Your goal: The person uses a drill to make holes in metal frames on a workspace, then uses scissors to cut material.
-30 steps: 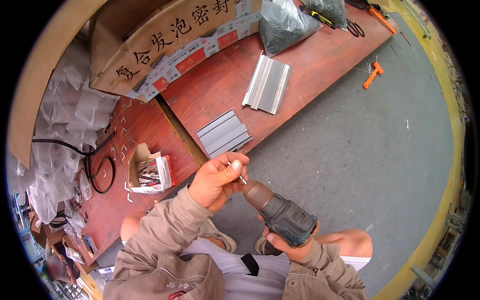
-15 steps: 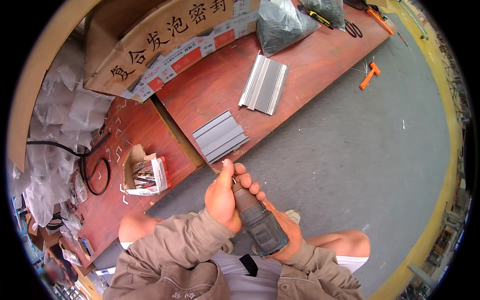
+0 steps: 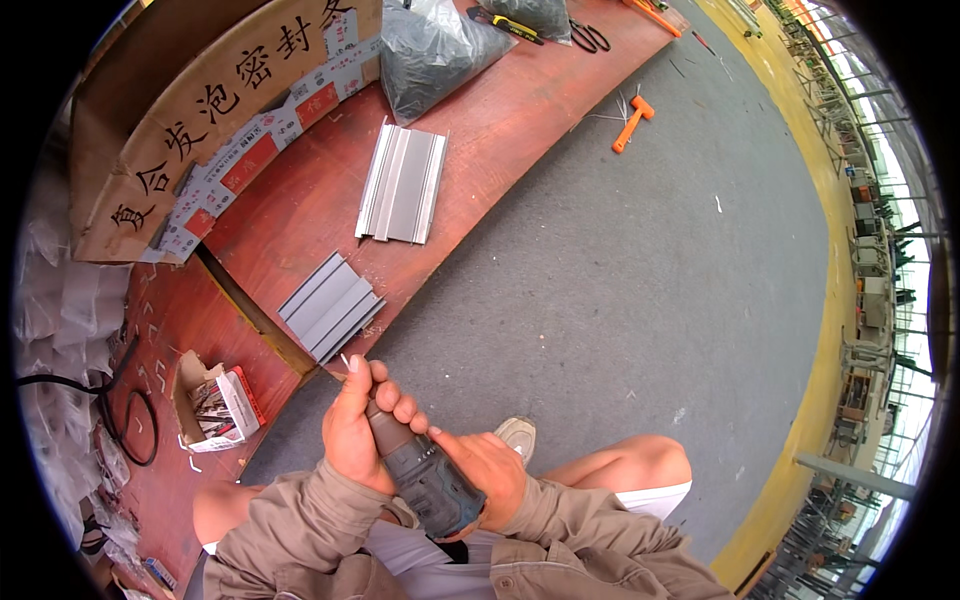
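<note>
A dark cordless drill [image 3: 428,482] is held over my lap, its nose toward the table corner. My left hand [image 3: 355,428] is closed round the chuck end, thumb and fingers at the front. A thin pale bit [image 3: 345,361] sticks out just past the thumb. My right hand [image 3: 490,472] grips the drill from the right side; its grip underneath is hidden. Beyond the bit, a short grey ribbed profile [image 3: 331,306] lies at the table's edge. Farther off lies a longer silvery profile piece [image 3: 403,184].
The red-brown table [image 3: 290,215] has a gap between its two parts. On it are a small open box of bits [image 3: 232,412], a big cardboard carton [image 3: 200,110], a grey-filled plastic bag [image 3: 435,60] and a yellow-black cutter knife [image 3: 506,25]. An orange hammer [image 3: 632,124] lies on the grey floor.
My view has swung right, so table, profiles and hands appear farther left. Both hands still hold the drill, and more of the bit shows past my left thumb.
</note>
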The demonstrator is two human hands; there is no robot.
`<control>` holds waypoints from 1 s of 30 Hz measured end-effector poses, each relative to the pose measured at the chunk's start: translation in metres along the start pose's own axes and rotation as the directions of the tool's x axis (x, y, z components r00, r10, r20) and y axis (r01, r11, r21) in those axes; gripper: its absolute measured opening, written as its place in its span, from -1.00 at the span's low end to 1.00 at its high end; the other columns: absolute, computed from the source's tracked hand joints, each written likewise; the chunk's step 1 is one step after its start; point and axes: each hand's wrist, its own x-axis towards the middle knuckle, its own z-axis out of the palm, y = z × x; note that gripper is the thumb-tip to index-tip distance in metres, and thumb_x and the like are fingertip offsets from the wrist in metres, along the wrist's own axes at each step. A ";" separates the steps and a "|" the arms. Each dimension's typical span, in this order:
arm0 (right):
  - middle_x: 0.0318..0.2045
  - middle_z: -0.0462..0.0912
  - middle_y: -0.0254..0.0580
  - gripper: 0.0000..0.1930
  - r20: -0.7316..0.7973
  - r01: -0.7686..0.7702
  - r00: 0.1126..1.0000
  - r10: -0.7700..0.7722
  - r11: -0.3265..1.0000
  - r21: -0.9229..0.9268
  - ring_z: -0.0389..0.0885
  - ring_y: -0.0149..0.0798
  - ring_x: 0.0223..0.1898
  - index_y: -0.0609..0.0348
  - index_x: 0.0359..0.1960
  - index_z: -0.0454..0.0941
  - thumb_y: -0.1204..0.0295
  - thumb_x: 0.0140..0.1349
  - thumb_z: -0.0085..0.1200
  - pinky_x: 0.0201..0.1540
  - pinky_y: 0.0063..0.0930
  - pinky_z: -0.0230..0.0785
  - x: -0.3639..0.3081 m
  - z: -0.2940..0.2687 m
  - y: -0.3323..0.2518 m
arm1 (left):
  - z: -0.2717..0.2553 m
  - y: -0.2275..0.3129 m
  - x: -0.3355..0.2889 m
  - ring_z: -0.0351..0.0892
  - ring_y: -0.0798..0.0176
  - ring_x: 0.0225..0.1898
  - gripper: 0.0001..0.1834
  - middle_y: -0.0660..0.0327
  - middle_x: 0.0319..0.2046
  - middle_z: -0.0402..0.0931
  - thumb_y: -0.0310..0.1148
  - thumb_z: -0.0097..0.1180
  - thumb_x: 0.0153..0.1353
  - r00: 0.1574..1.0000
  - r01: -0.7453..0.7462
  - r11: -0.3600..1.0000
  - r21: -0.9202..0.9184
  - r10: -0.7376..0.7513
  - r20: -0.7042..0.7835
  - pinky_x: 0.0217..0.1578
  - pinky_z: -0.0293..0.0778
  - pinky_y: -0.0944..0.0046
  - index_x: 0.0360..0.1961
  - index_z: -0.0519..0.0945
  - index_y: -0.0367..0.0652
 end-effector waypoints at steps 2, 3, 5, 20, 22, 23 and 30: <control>0.13 0.90 0.05 -0.08 -0.034 0.033 0.999 -0.033 0.999 -0.008 0.93 -0.01 0.03 0.46 0.67 0.59 0.23 0.33 0.62 0.09 -0.15 0.67 0.001 0.002 0.002 | 0.000 0.002 -0.002 0.67 0.16 -0.31 -0.58 0.32 -0.36 0.54 0.12 0.23 0.92 0.998 0.045 0.999 0.019 -0.045 0.040 -0.18 0.77 -0.11 0.29 0.64 -0.03; 0.10 0.90 0.03 -0.11 -0.050 0.049 0.998 -0.050 0.999 -0.021 0.93 -0.01 -0.01 0.46 0.65 0.62 0.24 0.34 0.59 0.06 -0.14 0.67 0.002 0.003 0.002 | -0.002 0.002 -0.001 0.68 0.16 -0.32 -0.58 0.32 -0.38 0.54 0.09 0.24 0.92 0.996 0.060 0.998 0.035 -0.062 0.066 -0.18 0.77 -0.13 0.35 0.64 -0.05; 0.07 0.90 0.02 -0.15 -0.063 0.070 0.995 -0.076 0.994 -0.083 0.92 0.01 -0.05 0.46 0.61 0.64 0.22 0.36 0.57 0.04 -0.13 0.68 0.001 0.004 0.000 | -0.015 0.005 0.006 0.69 0.14 -0.35 -0.57 0.31 -0.40 0.54 0.05 0.25 0.91 0.989 0.063 0.995 0.078 -0.073 0.127 -0.18 0.78 -0.15 0.42 0.63 -0.07; 0.08 0.92 0.09 0.14 0.005 -0.075 0.997 0.075 0.996 -0.051 0.94 0.15 0.00 0.44 0.65 0.63 0.02 0.10 0.86 0.16 -0.02 0.75 0.022 0.001 -0.016 | -0.012 0.027 -0.001 0.83 -0.03 0.11 -0.11 0.06 0.10 0.72 0.14 0.46 0.76 0.988 -0.049 0.985 0.165 0.023 0.155 0.19 0.82 -0.21 0.77 0.37 -0.18; 0.12 0.95 0.07 -0.02 -0.039 -0.134 0.991 0.132 0.989 -0.068 0.98 0.13 0.05 0.37 0.61 0.68 0.27 0.13 0.81 0.20 -0.07 0.80 0.013 -0.003 -0.005 | -0.033 0.040 0.023 0.74 -0.13 0.37 0.05 -0.04 0.37 0.67 0.23 0.54 0.67 0.959 -0.259 0.856 0.448 0.173 0.224 0.43 0.72 -0.31 0.84 0.32 -0.17; 0.14 0.97 0.07 -0.08 -0.059 -0.163 0.986 0.159 0.984 -0.069 1.00 0.12 0.07 0.34 0.59 0.70 0.40 0.15 0.79 0.22 -0.09 0.82 0.008 -0.004 0.002 | -0.052 0.058 0.041 0.63 -0.19 0.51 0.17 -0.09 0.50 0.59 0.28 0.60 0.56 0.903 -0.427 0.539 0.726 0.300 0.308 0.55 0.61 -0.38 0.87 0.28 -0.17; 0.18 0.99 0.03 -0.34 0.071 -0.338 0.936 0.345 0.936 -0.097 1.04 0.03 0.11 0.31 0.50 0.75 0.44 0.36 0.62 0.22 -0.20 0.85 0.048 -0.040 0.002 | -0.084 0.130 0.096 0.06 -0.42 0.94 0.60 -0.21 0.84 0.26 0.32 0.85 0.14 0.798 -0.002 -0.694 0.720 0.433 0.419 0.91 -0.04 -0.55 0.96 0.17 -0.25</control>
